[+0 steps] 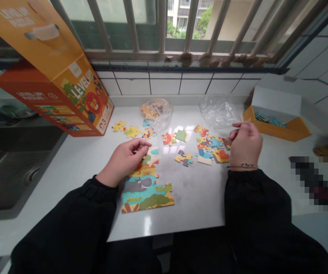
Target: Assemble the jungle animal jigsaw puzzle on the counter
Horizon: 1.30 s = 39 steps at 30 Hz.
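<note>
A partly joined jigsaw (146, 190) with green, teal and orange animal pictures lies on the white counter (198, 201) in front of me. My left hand (126, 160) rests on its top edge, fingers curled onto a pale puzzle piece (152, 155). My right hand (245, 146) hovers over a heap of loose pieces (212, 148), its fingers pinched together; what they hold is hidden. More loose pieces (132, 131) lie scattered further back.
An orange puzzle box (61, 87) leans at the back left. A plastic bag with pieces (156, 111) and an empty clear bag (217, 110) lie by the tiled wall. An orange tray (280, 127) stands at right. A steel sink (12, 171) is at left.
</note>
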{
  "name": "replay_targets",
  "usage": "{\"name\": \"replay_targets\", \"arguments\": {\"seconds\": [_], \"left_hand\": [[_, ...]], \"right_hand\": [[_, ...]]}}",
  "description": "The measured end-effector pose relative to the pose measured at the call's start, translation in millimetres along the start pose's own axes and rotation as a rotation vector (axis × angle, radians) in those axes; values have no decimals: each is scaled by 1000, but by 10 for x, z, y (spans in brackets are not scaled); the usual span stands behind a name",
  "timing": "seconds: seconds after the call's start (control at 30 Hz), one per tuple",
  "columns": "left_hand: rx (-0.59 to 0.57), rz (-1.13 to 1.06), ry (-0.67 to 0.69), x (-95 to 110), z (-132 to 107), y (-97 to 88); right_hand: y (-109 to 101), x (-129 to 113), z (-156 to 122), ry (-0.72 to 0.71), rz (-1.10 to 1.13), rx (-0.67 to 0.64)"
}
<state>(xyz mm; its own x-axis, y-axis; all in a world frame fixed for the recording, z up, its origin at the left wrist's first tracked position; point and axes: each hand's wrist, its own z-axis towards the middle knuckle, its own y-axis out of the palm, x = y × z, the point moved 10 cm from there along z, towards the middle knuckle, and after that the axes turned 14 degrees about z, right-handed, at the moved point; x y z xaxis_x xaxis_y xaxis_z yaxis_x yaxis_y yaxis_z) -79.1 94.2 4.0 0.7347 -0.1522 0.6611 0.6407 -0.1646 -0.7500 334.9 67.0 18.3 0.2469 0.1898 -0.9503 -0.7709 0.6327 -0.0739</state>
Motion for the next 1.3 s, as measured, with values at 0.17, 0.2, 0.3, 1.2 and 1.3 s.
{"name": "replay_targets", "arguments": {"seconds": [0.17, 0.2, 0.3, 1.2, 1.3], "left_hand": [[73, 103, -95, -142, 13, -149], [89, 128, -113, -178, 18, -179], [120, 189, -146, -273, 41, -246], [174, 483, -229, -543, 77, -358], [208, 558, -161, -490, 90, -371]], "right_hand": [[-390, 117, 109, 64, 150, 261], [-392, 129, 115, 71, 151, 261], [-225, 146, 90, 91, 122, 155], [1227, -10, -838, -97, -332, -938], [1193, 10, -774, 26, -169, -857]]}}
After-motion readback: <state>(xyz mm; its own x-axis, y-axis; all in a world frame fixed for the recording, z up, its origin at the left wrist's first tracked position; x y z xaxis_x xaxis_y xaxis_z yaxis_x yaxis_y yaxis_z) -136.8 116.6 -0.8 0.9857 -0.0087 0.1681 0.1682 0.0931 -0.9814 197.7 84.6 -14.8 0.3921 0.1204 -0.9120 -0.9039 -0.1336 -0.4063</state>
